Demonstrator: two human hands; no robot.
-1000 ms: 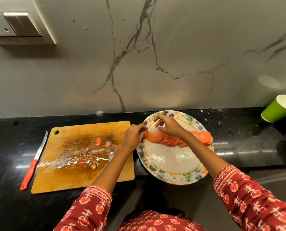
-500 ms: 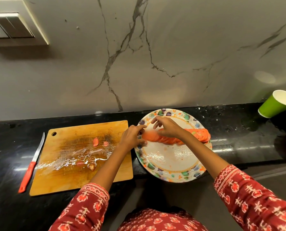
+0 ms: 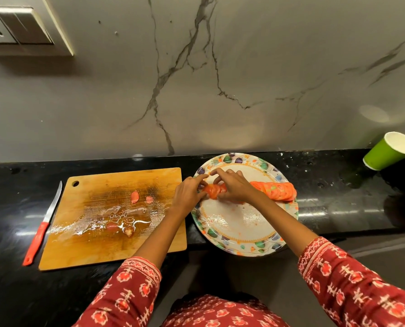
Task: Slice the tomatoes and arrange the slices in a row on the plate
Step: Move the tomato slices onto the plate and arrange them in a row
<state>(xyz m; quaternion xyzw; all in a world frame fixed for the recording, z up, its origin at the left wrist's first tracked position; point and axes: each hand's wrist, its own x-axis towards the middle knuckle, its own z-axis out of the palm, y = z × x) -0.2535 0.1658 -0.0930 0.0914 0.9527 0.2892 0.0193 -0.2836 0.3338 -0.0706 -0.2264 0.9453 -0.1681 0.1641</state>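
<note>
A row of overlapping tomato slices (image 3: 274, 190) runs across the upper half of the patterned paper plate (image 3: 244, 241). My left hand (image 3: 187, 194) and my right hand (image 3: 234, 186) meet at the row's left end, fingers pinched on the end slices (image 3: 212, 191). My right hand covers the middle of the row. To the left lies the wet wooden cutting board (image 3: 79, 246) with a few tomato scraps (image 3: 134, 197) and juice on it. A red-handled knife (image 3: 42, 228) rests on the counter left of the board.
A green paper cup (image 3: 385, 153) stands at the far right on the black counter (image 3: 338, 185), near the marble wall. The plate overhangs the counter's front edge slightly. A switch panel (image 3: 20, 27) is on the wall at top left.
Both hands stay at the row's left end, closing in tighter on the end slices. The view has shifted slightly.
</note>
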